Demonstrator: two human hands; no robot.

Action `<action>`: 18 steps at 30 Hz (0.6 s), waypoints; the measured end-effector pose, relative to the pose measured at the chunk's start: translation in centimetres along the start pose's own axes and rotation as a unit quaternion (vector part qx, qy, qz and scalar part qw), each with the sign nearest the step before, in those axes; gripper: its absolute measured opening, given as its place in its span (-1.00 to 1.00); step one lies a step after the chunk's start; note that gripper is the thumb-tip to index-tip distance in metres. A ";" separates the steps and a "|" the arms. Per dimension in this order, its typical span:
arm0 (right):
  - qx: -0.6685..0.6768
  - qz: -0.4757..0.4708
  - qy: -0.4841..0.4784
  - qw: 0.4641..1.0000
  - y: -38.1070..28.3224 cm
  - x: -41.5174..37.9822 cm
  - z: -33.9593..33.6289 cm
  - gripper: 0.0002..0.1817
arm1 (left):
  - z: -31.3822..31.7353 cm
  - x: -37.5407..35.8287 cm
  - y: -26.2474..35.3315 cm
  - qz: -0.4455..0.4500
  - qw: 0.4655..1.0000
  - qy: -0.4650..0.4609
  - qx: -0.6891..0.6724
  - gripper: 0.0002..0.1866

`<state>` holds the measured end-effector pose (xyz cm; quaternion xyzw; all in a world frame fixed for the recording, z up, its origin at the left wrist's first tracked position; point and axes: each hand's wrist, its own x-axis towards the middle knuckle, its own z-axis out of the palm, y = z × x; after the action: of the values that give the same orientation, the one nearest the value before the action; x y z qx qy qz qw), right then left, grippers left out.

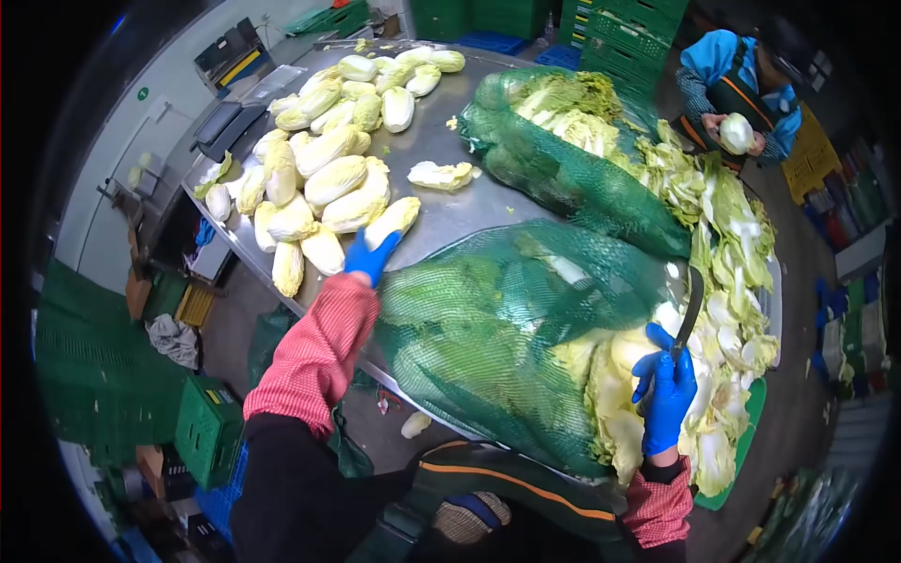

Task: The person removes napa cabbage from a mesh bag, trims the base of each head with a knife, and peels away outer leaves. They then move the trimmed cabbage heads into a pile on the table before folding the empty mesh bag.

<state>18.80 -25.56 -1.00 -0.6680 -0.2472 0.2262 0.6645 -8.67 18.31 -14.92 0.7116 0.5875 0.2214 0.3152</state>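
My left hand (373, 256), in a blue glove, grips the near end of a trimmed napa cabbage (394, 218), thumb and fingers on either side. This cabbage lies at the edge of a pile of pale trimmed napa cabbages (335, 178). My right hand (668, 389), also blue-gloved, is wrapped round the handle of a knife (693, 305), its dark curved blade pointing up and away. Below that hand are untrimmed cabbages at the mouth of a green mesh sack (488, 328); the sack's other cabbages show only through the netting.
A second mesh sack (572, 178) lies behind the first on the metal table (436, 211). Loose outer leaves (727, 272) heap along the right edge. A single leaf piece (441, 175) lies mid-table. Another person (746, 94) holds a cabbage at the far right. Green crates (629, 47) stand behind.
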 end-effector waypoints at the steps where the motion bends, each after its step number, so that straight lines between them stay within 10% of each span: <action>1: -0.005 -0.012 0.018 1.000 0.4 -0.4 -0.7 -0.58 | 0.6 0.6 -4.6 -0.035 0.998 -0.047 -0.038 0.04; 4: 0.001 0.028 0.050 0.998 0.7 -1.8 -2.7 -0.58 | -0.1 -1.9 -9.1 -0.037 0.976 -0.198 0.086 -0.19; 7: 0.042 0.052 0.026 0.997 0.4 -2.8 -4.4 -0.68 | 0.6 -3.9 -10.5 0.091 0.933 -0.154 0.314 -0.56; 9: 0.051 0.029 0.021 0.998 0.7 -3.1 -5.5 -0.68 | 1.3 -4.3 -8.7 -0.109 0.979 -0.130 -0.110 -0.58; 11: 0.062 0.026 0.024 0.997 0.6 -3.4 -6.5 -0.68 | -0.3 -8.5 0.5 -0.263 0.825 -0.124 -0.484 -0.59; 18: 0.091 0.005 0.031 0.995 0.7 -4.2 -8.1 -0.67 | -7.5 -9.9 25.1 0.089 0.764 -0.238 -0.593 -0.78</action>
<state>20.73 -34.48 -1.67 -0.6126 -0.2011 0.2299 0.7290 1.60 7.31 8.72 0.4619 0.1797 0.3764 0.7827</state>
